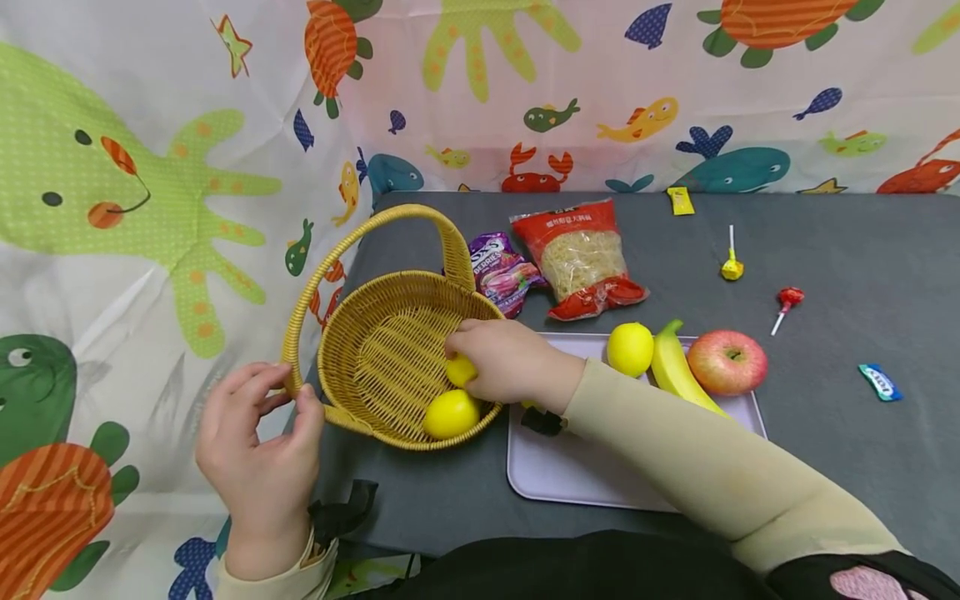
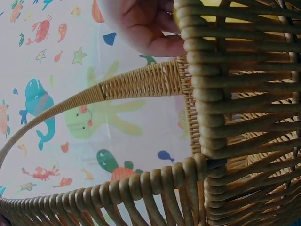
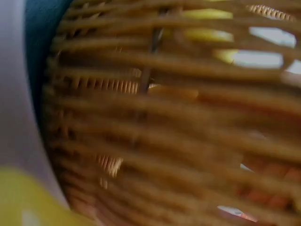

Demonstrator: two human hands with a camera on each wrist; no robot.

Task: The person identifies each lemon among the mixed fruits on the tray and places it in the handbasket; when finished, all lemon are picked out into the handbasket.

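A round wicker basket [image 1: 390, 350] with a tall handle stands at the left of the table. My left hand [image 1: 262, 458] pinches the handle [image 1: 296, 333] near its base between thumb and fingers. Over the basket's right rim reaches my right hand [image 1: 506, 358], its curled fingers holding a lemon [image 1: 460, 371] just inside. Another lemon [image 1: 452, 414] lies on the basket floor below it. In the left wrist view, the right hand [image 2: 146, 28] shows beyond the rim. The right wrist view is filled by the blurred basket wall [image 3: 141, 117], with a yellow fruit [image 3: 28, 202] at lower left.
Right of the basket, a lavender tray [image 1: 577, 467] carries a lemon [image 1: 630, 348], a banana [image 1: 678, 371] and an apple [image 1: 727, 362]. Behind lie a purple candy bag [image 1: 502, 275] and a noodle packet [image 1: 581, 258]. Lollipops [image 1: 732, 268] and wrapped candies [image 1: 880, 382] are scattered at the right.
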